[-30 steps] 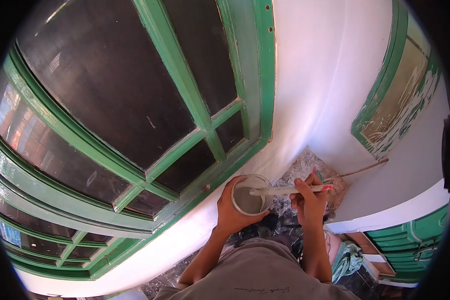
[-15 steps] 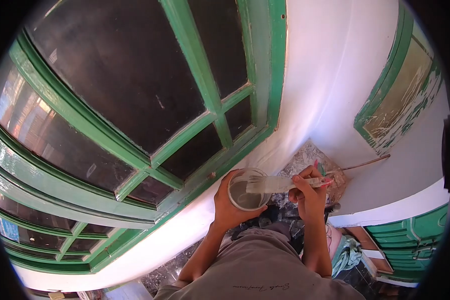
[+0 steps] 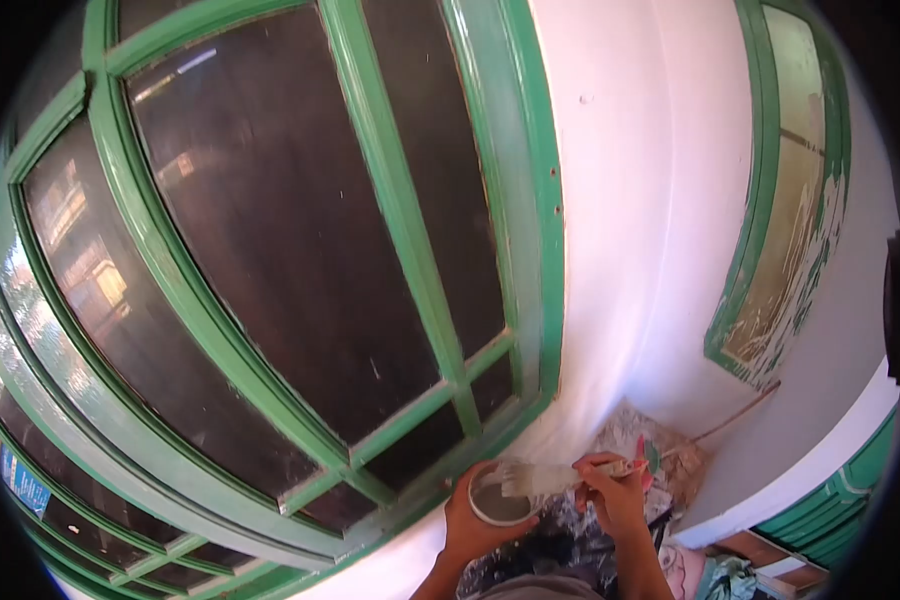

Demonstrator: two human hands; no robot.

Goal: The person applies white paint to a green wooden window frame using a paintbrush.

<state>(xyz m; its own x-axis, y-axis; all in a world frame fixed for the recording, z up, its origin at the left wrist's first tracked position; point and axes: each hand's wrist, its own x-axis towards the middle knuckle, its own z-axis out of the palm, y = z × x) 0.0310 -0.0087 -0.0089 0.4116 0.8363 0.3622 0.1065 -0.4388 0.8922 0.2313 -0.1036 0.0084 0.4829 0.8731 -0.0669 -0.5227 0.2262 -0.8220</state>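
Note:
My left hand (image 3: 462, 530) is wrapped round a small round tub (image 3: 501, 518) with a pale rim, its open mouth facing up at me. Greyish contents or walls show inside it. A wide paintbrush (image 3: 542, 479) with whitish, paint-coated bristles lies across the tub's opening, bristles pointing left. My right hand (image 3: 618, 500) is closed on the brush's handle, whose reddish end sticks out to the right. In this view the bristle tip overlaps the tub's far rim.
A green-framed window (image 3: 410, 210) with dark panes fills the left, beside a white wall (image 3: 615, 230). Another green-framed window (image 3: 770, 290) at right has white streaks. A thin stick (image 3: 735, 416) leans near the corner, and a green cloth (image 3: 727, 578) lies low at right.
My view has tilted up, so the hands, tub and brush sit lower in the picture and more of the window and wall shows. The brush stays over the tub.

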